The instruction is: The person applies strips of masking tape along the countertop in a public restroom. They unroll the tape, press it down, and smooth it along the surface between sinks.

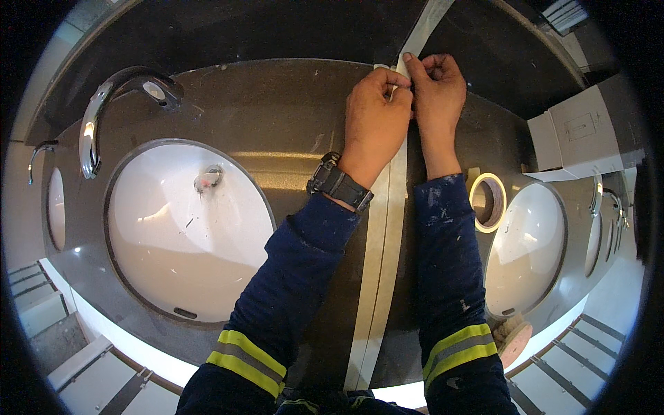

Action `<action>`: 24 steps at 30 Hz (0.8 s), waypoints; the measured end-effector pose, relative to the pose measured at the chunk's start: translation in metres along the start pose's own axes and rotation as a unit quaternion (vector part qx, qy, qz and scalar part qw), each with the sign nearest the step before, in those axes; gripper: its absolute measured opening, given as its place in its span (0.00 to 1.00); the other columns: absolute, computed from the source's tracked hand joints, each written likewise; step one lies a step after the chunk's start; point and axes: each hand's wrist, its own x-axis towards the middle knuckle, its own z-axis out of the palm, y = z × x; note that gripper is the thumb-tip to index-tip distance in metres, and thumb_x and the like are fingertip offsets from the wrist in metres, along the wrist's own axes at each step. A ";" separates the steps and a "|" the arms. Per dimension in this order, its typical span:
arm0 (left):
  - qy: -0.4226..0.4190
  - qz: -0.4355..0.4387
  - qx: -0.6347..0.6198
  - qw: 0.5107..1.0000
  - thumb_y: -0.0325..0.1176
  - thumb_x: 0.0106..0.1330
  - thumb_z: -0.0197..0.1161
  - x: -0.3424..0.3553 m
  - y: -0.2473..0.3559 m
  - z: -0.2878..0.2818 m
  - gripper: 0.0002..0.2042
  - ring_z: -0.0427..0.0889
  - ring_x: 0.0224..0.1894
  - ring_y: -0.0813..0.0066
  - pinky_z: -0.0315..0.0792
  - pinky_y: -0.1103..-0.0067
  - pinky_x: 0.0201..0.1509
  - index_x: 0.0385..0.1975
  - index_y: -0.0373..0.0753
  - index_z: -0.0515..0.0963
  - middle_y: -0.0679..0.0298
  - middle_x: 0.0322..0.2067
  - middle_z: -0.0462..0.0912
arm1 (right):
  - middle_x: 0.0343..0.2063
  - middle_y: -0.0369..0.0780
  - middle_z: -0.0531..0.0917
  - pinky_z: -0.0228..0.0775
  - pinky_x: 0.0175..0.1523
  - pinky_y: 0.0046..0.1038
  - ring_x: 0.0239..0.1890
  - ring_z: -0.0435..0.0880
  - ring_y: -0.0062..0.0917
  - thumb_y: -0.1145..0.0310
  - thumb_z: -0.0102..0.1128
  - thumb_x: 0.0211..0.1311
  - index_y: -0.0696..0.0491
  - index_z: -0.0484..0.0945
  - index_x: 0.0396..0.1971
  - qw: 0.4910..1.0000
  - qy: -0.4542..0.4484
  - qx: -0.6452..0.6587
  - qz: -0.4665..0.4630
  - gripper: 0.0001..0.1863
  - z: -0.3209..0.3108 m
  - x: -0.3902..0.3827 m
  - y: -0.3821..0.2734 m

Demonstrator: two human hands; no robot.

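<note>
Two pale strips of masking tape (371, 277) run side by side along a joint in the dark countertop (290, 124). Another length of tape (430, 19) goes up the dark backsplash above my fingers. Where the counter meets the backsplash, my left hand (377, 117) is closed, thumb and fingers pinching at the tape. Just right of it, my right hand (437, 90) has its thumb on the tape, the other fingers curled in. The fingertips partly hide the tape between them. A yellowish roll of masking tape (503, 206) stands right of my right forearm.
A large white basin (159, 249) with a chrome tap (90, 131) lies to the left. On the right are another basin (529, 256), a cardboard box (588, 131) at the back, and a round brush-like object (513, 339) at the counter's front edge.
</note>
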 end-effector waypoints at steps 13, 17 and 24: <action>-0.002 -0.023 -0.012 1.000 0.28 0.67 0.62 -0.001 0.002 0.003 0.07 0.89 0.28 0.66 0.80 0.73 0.34 0.37 0.31 0.83 0.53 0.30 0.87 | 0.22 0.39 0.84 0.70 0.24 0.27 0.20 0.80 0.19 0.62 0.76 0.61 0.58 0.79 0.31 1.000 -0.008 -0.016 -0.005 0.16 -0.005 0.001 0.004; 0.000 -0.018 0.015 1.000 0.29 0.65 0.64 -0.001 -0.001 0.000 0.07 0.89 0.30 0.63 0.79 0.70 0.36 0.35 0.32 0.84 0.52 0.30 0.87 | 0.22 0.40 0.84 0.71 0.27 0.27 0.21 0.80 0.20 0.62 0.77 0.61 0.58 0.79 0.31 1.000 -0.016 -0.015 0.012 0.16 -0.004 -0.004 0.006; -0.003 -0.022 0.028 0.999 0.31 0.64 0.64 -0.001 -0.002 0.003 0.07 0.87 0.33 0.62 0.77 0.66 0.39 0.34 0.33 0.84 0.52 0.29 0.87 | 0.23 0.40 0.84 0.71 0.29 0.28 0.22 0.79 0.21 0.63 0.77 0.60 0.59 0.79 0.29 0.999 0.006 -0.033 -0.010 0.16 -0.003 0.001 0.007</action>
